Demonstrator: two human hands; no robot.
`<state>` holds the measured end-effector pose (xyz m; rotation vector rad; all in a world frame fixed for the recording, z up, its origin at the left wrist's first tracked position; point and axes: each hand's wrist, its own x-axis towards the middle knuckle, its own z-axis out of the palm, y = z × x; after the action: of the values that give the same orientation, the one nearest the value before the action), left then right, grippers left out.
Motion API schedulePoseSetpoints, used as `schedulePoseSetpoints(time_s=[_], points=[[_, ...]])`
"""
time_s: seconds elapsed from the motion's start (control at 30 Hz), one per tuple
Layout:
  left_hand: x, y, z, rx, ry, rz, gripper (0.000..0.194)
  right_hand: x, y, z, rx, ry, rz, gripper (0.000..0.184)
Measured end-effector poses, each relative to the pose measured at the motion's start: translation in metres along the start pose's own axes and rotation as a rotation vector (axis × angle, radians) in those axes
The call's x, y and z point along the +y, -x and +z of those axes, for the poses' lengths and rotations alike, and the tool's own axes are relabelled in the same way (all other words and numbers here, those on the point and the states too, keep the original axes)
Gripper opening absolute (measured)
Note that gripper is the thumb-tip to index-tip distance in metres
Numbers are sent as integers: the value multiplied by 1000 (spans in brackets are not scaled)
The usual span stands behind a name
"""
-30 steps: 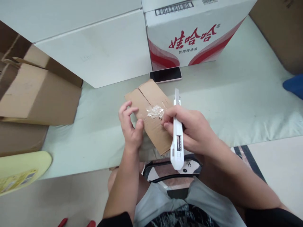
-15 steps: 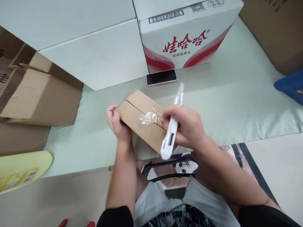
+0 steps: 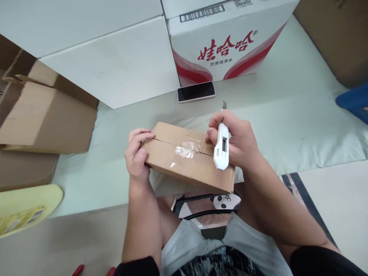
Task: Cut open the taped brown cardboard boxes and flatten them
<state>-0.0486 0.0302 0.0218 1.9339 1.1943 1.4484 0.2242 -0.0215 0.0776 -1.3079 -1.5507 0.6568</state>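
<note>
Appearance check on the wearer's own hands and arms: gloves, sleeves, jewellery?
Left hand and right hand: both bare, no gloves, no rings visible. Forearms uncovered, no watch or bracelet in view. Black sleeves at the picture's lower edge.

Soft, even light brightens the pale green cloth (image 3: 281,122) beyond the right hand (image 3: 234,140). Between it and the left hand (image 3: 137,155), clear tape (image 3: 188,149) on the cardboard box (image 3: 198,170) glints white. A faint shadow lies just beyond the left hand. Both hands appear reasonably sharp; wide-angle distortion stretches the outer edges.
</note>
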Motion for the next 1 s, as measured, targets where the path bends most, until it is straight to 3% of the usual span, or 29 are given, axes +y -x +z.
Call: schedulePoseSetpoints(time_s=[0.1, 0.3, 0.5, 0.6, 0.83, 1.0], points=[[2, 3, -1, 27, -54, 27, 48, -1, 1, 0, -10, -13, 4, 15], [18, 6, 4, 224, -250, 40, 42, 0, 2, 4, -15, 1, -9, 9], [34, 1, 3, 178, -290, 16, 26, 1, 3, 6, 2, 8, -52, 7], [31, 1, 0, 174, -207, -27, 19, 0, 3, 6, 7, 10, -66, 8], [25, 0, -9, 87, 128, -337, 20, -1, 4, 5, 12, 38, -113, 8], [40, -5, -6, 172, 265, -416, 17, 0, 3, 7, 13, 31, -126, 7]])
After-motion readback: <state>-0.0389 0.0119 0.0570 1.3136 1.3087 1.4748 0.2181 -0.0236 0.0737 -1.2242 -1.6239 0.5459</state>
